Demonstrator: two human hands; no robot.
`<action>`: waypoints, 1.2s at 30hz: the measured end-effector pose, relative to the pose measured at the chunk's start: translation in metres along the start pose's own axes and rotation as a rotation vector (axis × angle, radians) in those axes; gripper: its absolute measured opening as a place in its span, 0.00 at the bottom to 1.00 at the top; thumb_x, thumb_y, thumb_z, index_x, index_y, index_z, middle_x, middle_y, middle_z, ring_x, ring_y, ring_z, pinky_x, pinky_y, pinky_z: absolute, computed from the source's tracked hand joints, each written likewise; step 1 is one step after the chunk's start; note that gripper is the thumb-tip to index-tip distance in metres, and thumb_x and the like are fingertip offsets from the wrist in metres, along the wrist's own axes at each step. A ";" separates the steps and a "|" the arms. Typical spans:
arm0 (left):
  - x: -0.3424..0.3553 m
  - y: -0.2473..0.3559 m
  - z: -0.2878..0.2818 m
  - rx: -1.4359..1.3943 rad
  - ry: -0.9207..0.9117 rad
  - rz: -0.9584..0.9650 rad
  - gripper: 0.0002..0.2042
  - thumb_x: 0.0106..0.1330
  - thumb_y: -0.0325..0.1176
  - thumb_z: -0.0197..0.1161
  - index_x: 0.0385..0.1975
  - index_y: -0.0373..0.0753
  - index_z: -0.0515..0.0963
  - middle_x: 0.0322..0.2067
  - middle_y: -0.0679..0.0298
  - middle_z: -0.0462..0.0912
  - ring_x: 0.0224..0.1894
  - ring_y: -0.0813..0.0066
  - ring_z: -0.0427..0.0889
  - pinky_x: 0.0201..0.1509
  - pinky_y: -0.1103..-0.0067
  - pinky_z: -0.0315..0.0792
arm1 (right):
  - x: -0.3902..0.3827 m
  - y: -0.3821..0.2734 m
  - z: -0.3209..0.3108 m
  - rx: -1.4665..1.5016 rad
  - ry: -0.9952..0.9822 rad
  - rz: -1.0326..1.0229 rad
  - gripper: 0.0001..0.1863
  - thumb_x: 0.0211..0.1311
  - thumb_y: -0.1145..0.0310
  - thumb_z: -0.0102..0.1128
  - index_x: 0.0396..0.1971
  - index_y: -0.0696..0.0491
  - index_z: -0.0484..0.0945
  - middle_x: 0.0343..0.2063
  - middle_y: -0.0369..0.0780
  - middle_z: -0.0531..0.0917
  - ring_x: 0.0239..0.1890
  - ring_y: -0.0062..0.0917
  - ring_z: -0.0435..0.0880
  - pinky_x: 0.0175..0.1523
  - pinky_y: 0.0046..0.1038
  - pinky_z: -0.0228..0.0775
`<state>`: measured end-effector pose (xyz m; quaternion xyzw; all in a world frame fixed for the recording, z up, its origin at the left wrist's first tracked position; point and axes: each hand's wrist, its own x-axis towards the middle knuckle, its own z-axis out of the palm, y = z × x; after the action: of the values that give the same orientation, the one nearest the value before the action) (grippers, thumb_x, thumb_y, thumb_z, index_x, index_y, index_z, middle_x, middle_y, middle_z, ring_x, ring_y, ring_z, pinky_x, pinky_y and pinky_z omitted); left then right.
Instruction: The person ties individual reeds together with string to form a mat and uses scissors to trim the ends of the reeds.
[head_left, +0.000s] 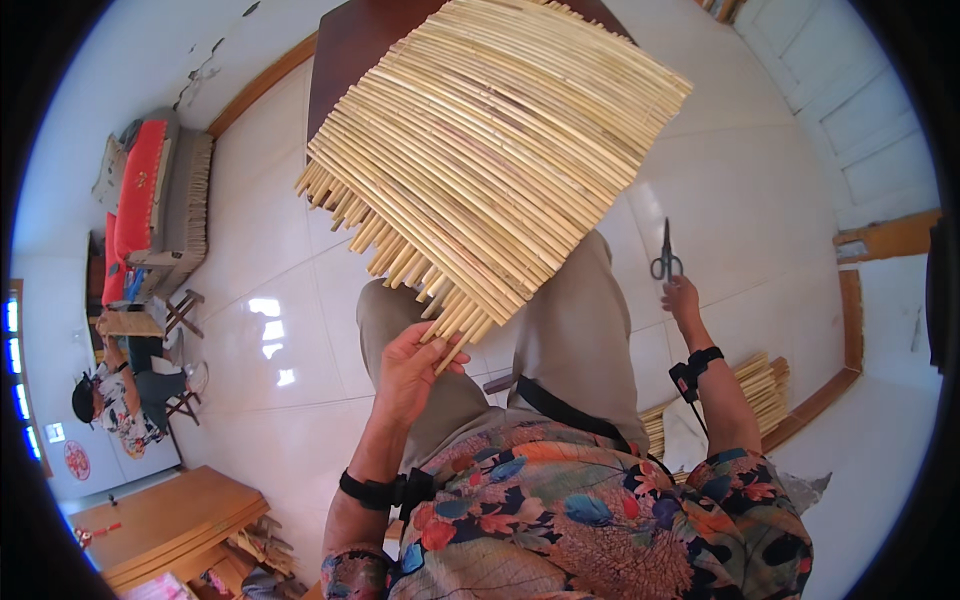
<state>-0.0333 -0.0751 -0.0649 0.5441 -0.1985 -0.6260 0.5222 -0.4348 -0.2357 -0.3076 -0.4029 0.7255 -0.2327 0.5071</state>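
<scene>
A large mat of pale yellow reeds (500, 170) lies over my lap and the dark red-brown table (340, 40), its left edge ragged with uneven ends. My left hand (415, 365) is closed on several loose-ended reeds at the mat's near corner. Out to the right, my right hand (682, 302) grips black-handled scissors (666, 255) by a handle, held apart from the mat with the points upward in the picture.
A bundle of reeds (755, 395) lies low on the right beside the wall. At left are a sofa with red covers (140, 190), a wooden cabinet (160, 520) and another person (125, 405) seated, holding a flat board-like piece. A white door (830, 120) stands upper right.
</scene>
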 end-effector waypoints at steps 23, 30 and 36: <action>-0.002 0.017 0.004 0.017 0.123 -0.216 0.11 0.66 0.29 0.50 0.45 0.33 0.69 0.38 0.54 0.78 0.35 0.66 0.80 0.36 0.76 0.75 | 0.111 0.096 0.047 -0.737 0.155 0.032 0.28 0.46 0.70 0.61 0.50 0.58 0.65 0.43 0.54 0.75 0.47 0.47 0.74 0.51 0.42 0.67; -0.001 0.024 0.006 0.098 0.099 -0.358 0.12 0.66 0.31 0.51 0.45 0.31 0.70 0.37 0.57 0.79 0.35 0.71 0.80 0.38 0.78 0.75 | 0.127 0.132 0.050 -0.691 0.187 -0.094 0.30 0.43 0.73 0.56 0.52 0.58 0.64 0.42 0.54 0.75 0.46 0.49 0.73 0.50 0.44 0.67; -0.001 0.029 0.004 0.121 0.104 -0.400 0.12 0.66 0.30 0.50 0.44 0.31 0.72 0.34 0.56 0.80 0.34 0.71 0.80 0.39 0.79 0.74 | 0.119 0.112 0.060 -0.684 0.202 -0.039 0.21 0.47 0.68 0.59 0.42 0.58 0.68 0.38 0.52 0.76 0.42 0.48 0.75 0.44 0.43 0.71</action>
<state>-0.0244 -0.0865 -0.0396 0.6345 -0.0966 -0.6753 0.3633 -0.4372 -0.2654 -0.4787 -0.5381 0.8000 -0.0248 0.2642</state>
